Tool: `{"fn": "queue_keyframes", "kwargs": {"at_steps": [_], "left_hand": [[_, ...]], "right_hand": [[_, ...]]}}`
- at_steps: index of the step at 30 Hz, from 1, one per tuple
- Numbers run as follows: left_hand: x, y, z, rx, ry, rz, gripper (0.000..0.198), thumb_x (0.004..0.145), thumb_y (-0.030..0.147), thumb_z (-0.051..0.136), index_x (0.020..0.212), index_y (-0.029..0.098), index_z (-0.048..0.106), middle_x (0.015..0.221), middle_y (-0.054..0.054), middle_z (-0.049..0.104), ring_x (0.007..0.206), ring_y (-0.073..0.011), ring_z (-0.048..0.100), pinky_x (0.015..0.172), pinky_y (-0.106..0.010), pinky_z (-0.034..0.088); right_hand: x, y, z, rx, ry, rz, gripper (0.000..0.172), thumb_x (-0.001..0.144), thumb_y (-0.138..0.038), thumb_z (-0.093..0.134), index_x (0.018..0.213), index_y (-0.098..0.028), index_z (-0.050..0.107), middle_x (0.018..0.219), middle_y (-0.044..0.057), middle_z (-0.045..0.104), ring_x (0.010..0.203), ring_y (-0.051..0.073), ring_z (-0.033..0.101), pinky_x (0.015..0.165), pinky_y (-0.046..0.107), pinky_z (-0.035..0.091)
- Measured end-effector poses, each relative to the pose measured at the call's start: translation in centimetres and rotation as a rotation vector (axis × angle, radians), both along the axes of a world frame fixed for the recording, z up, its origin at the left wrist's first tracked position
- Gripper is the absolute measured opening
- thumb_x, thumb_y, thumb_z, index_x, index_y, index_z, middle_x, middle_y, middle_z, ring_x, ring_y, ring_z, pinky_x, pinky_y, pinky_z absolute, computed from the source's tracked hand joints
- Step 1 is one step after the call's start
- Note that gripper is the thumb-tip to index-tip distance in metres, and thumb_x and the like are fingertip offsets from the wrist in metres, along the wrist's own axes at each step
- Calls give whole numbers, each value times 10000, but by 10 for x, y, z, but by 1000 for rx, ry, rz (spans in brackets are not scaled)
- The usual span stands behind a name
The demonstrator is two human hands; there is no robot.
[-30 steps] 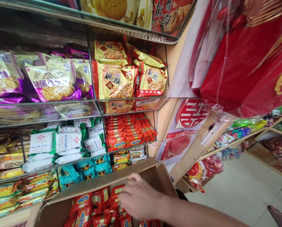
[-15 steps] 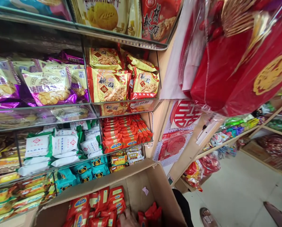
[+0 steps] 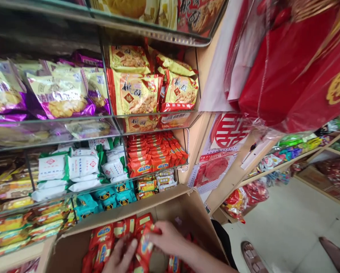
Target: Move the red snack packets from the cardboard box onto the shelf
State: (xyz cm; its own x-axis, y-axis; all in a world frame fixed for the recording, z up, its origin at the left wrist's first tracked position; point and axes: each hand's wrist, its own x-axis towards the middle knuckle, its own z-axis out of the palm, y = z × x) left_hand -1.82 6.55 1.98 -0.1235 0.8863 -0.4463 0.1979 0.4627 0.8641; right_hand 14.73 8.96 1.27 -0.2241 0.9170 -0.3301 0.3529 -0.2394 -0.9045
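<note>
My right hand (image 3: 168,239) reaches over the cardboard box (image 3: 170,201), its fingers closed on a red snack packet (image 3: 145,246) with a blue label. To its left, low in the box, my left hand (image 3: 120,256) has thumb and fingers apart. It lies among the red packets and is nearest to the one in my right hand; its lower part is cut off by the frame edge. More red packets (image 3: 104,235) of the same look lie in the box around both hands. Similar red packets (image 3: 158,155) fill a shelf compartment above the box.
Glass shelves (image 3: 73,121) hold purple cookie bags (image 3: 59,94), yellow-red cookie bags (image 3: 136,93), white-green packets (image 3: 83,165) and teal packets (image 3: 104,199). A large red wrapped item (image 3: 284,76) hangs at upper right. Sandalled feet (image 3: 254,256) stand on the tiled floor.
Both my hands are now in plain view over the box, where before only one showed low among the packets. A red packet is now raised in my right hand. The view has shifted slightly.
</note>
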Motion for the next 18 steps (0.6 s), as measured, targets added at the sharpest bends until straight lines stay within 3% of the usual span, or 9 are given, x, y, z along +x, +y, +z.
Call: {"fn": "queue_keyframes", "kwargs": {"at_steps": [1, 3, 6, 11, 18], "left_hand": [[7, -1, 13, -15, -62, 104, 487, 674, 536, 531, 1024, 197, 538, 1066, -87, 617, 828, -208, 619, 534, -263, 507], [21, -2, 36, 49, -176, 115, 424, 665, 537, 559, 910, 191, 558, 844, -46, 659, 604, -152, 588, 432, -213, 437], [37, -2, 55, 236, -169, 90, 373, 649, 534, 583, 801, 194, 569, 637, 35, 600, 553, -117, 519, 483, -194, 441], [53, -5, 69, 400, -71, 130, 334, 692, 527, 536, 719, 195, 567, 627, 37, 579, 619, -124, 503, 577, -189, 432], [53, -7, 73, 518, 177, 213, 365, 734, 526, 451, 582, 201, 521, 511, 41, 512, 495, -115, 452, 470, -194, 377]], "right_hand": [[2, -2, 15, -78, 186, -24, 277, 699, -442, 528, 766, -185, 603, 604, -4, 581, 505, 123, 533, 492, 249, 421], [4, -7, 38, -137, 438, -53, 319, 691, -465, 559, 824, -176, 583, 662, -3, 591, 526, 106, 527, 490, 221, 409], [6, -12, 55, 13, 481, -162, 330, 730, -492, 526, 743, -164, 565, 647, -8, 550, 564, 100, 486, 509, 207, 386], [4, -10, 57, 300, 349, -401, 379, 813, -485, 409, 585, -184, 379, 550, -41, 391, 543, 91, 377, 504, 210, 329], [-1, -17, 67, 533, 180, -479, 291, 863, -417, 344, 690, -198, 428, 573, -29, 439, 529, 109, 409, 506, 228, 333]]}}
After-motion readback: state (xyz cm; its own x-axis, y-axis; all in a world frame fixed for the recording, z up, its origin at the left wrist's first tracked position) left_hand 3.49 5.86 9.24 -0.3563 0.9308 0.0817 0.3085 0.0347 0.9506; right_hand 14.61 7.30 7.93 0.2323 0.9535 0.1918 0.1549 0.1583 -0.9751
